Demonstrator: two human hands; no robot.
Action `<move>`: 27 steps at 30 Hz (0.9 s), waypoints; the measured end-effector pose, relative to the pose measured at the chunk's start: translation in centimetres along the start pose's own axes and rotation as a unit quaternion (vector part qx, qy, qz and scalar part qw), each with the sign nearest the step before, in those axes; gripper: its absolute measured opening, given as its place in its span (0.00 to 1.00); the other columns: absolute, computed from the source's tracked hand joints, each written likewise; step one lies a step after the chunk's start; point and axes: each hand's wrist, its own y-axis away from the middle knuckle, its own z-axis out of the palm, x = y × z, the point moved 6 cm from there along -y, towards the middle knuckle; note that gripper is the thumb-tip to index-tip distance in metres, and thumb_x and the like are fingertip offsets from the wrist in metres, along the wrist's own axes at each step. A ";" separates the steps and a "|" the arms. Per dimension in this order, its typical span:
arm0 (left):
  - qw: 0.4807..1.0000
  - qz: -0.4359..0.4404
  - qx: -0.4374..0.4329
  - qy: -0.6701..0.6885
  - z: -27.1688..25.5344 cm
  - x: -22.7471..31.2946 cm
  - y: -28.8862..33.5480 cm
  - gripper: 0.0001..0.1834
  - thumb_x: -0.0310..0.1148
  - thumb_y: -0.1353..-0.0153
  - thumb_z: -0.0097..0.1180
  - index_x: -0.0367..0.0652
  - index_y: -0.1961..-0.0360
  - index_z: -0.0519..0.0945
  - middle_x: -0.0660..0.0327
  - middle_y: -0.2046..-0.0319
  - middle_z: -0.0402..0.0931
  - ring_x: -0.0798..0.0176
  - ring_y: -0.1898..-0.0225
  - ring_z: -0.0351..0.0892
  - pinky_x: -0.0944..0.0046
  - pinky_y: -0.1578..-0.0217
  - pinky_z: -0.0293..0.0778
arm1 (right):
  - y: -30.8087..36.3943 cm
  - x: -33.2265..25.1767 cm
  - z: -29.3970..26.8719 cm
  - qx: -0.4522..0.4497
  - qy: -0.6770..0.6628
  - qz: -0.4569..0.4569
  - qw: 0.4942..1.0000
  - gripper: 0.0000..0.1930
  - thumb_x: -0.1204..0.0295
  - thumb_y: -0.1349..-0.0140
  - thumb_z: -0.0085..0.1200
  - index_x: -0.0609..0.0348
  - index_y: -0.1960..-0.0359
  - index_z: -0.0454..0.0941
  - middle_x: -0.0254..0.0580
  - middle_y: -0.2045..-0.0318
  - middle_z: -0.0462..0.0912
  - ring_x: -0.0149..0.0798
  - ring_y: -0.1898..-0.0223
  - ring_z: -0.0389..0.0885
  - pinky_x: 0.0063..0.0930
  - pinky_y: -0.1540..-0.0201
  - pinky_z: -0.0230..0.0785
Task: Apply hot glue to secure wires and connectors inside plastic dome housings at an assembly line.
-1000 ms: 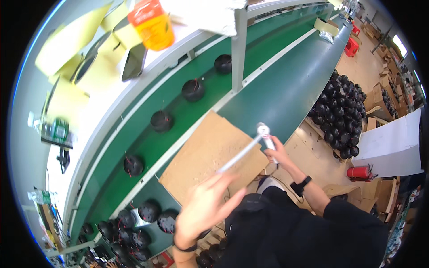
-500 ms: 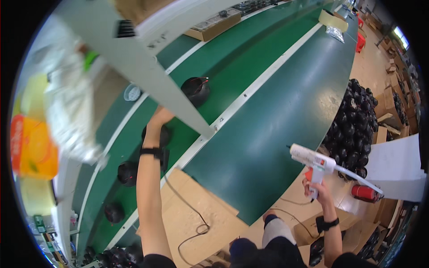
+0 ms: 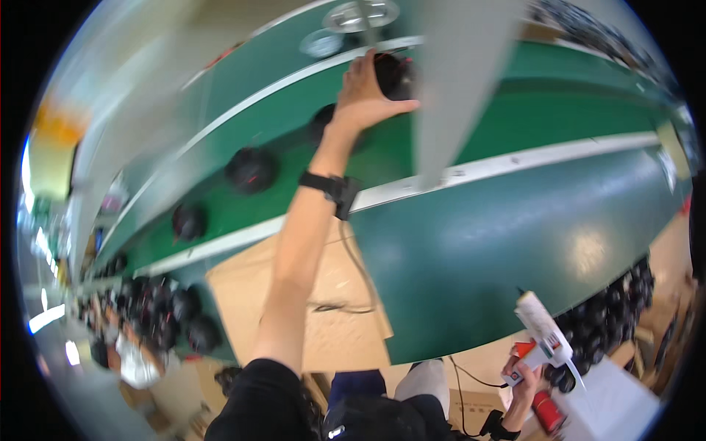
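Note:
My left hand point(image 3: 365, 95) reaches over the green conveyor belt point(image 3: 566, 106), thumb and fingers spread wide. It is right beside a round black housing point(image 3: 393, 76) with a reddish wire on top; contact is hard to make out in the blur. Another round black housing point(image 3: 322, 121) sits partly behind my left wrist. More of them, such as one black housing point(image 3: 251, 170), stand further left on the belt. At the lower right, my right hand point(image 3: 521, 376) grips a white glue gun point(image 3: 543, 331) by its handle, with a pale glue stick point(image 3: 575, 373) out of its back.
A grey post point(image 3: 460, 95) rises from the belt's white rail beside my left hand. Cardboard point(image 3: 243, 294) lies on the green worktop point(image 3: 471, 272) under my left arm. Black parts point(image 3: 607, 316) are heaped at the right, near a red fire extinguisher point(image 3: 547, 410). Dark cables hang by my legs.
The view has swung left. My left hand, earlier partly hidden behind the post, now shows with fingers spread beside a housing. The glue gun stays in my right hand and appears lower.

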 end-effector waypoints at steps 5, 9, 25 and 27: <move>0.984 -0.137 0.046 0.099 -17.2 3.2 19.1 0.70 0.52 0.66 0.81 0.32 0.27 0.53 0.40 0.34 0.62 0.37 0.33 0.63 0.47 0.33 0.65 | 0.8 -1.6 2.0 -0.044 0.021 -0.016 0.999 0.29 0.71 0.38 0.56 0.63 0.36 0.61 0.52 0.54 0.77 0.36 0.77 0.73 0.34 0.74 0.70; 0.964 -0.255 0.078 -0.023 -29.3 -2.4 35.7 0.70 0.46 0.69 0.83 0.38 0.26 0.53 0.42 0.37 0.64 0.41 0.35 0.67 0.48 0.34 0.66 | 2.4 -2.8 4.9 -0.033 0.057 -0.017 0.998 0.28 0.70 0.36 0.55 0.62 0.36 0.61 0.53 0.50 0.77 0.36 0.77 0.71 0.32 0.73 0.69; 0.761 -0.512 0.293 -0.268 -55.7 -27.2 58.4 0.64 0.58 0.64 0.77 0.42 0.29 0.57 0.39 0.37 0.61 0.32 0.37 0.64 0.39 0.43 0.72 | 12.3 -2.7 25.3 -0.129 0.164 -0.055 0.977 0.30 0.75 0.37 0.54 0.61 0.33 0.61 0.52 0.44 0.75 0.37 0.67 0.72 0.34 0.63 0.70; 0.741 -0.572 0.249 -0.248 -56.5 -26.9 64.0 0.64 0.57 0.63 0.76 0.42 0.27 0.56 0.38 0.36 0.62 0.32 0.36 0.65 0.42 0.37 0.68 | 13.4 -3.2 27.0 -0.130 0.178 -0.073 0.973 0.29 0.75 0.37 0.54 0.62 0.34 0.62 0.51 0.45 0.75 0.37 0.67 0.73 0.36 0.62 0.70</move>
